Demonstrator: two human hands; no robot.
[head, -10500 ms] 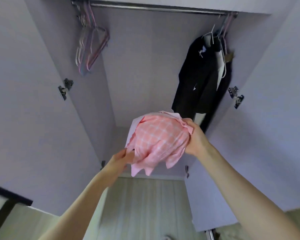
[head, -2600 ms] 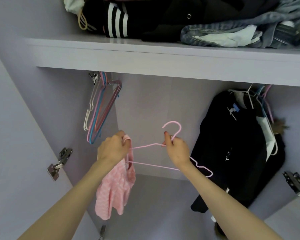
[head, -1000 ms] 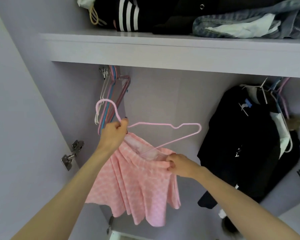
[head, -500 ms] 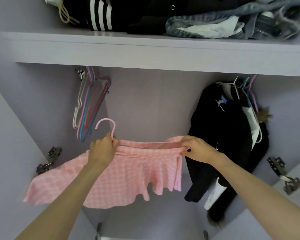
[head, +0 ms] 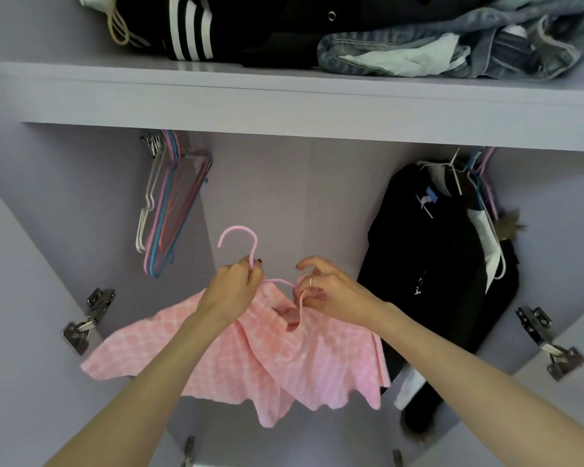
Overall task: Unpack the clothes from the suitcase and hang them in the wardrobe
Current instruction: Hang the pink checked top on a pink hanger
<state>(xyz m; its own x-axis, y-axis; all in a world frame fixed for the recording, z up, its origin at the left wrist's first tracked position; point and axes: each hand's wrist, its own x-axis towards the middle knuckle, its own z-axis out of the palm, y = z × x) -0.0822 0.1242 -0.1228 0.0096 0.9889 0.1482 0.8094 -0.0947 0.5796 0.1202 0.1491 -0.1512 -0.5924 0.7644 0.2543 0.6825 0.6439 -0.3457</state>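
Observation:
A pink checked skirt (head: 270, 362) hangs from a thin pink hanger (head: 240, 237) in front of the open wardrobe. My left hand (head: 231, 291) grips the hanger just below its hook, which points up. My right hand (head: 331, 291) pinches the hanger's wire arm and the skirt's waistband close beside the left hand. The skirt's hem spreads out below both wrists. The suitcase is out of view.
Several bare hangers (head: 169, 203) hang at the left end under the shelf (head: 284, 102). Dark clothes (head: 432, 257) hang at the right. Folded clothes (head: 351, 32) lie on top of the shelf. Door hinges (head: 88, 318) stick out at both sides.
My right hand has moved left along the waistband, close to my left hand. The skirt, stretched flat half a second ago, now bunches at the middle of the hanger.

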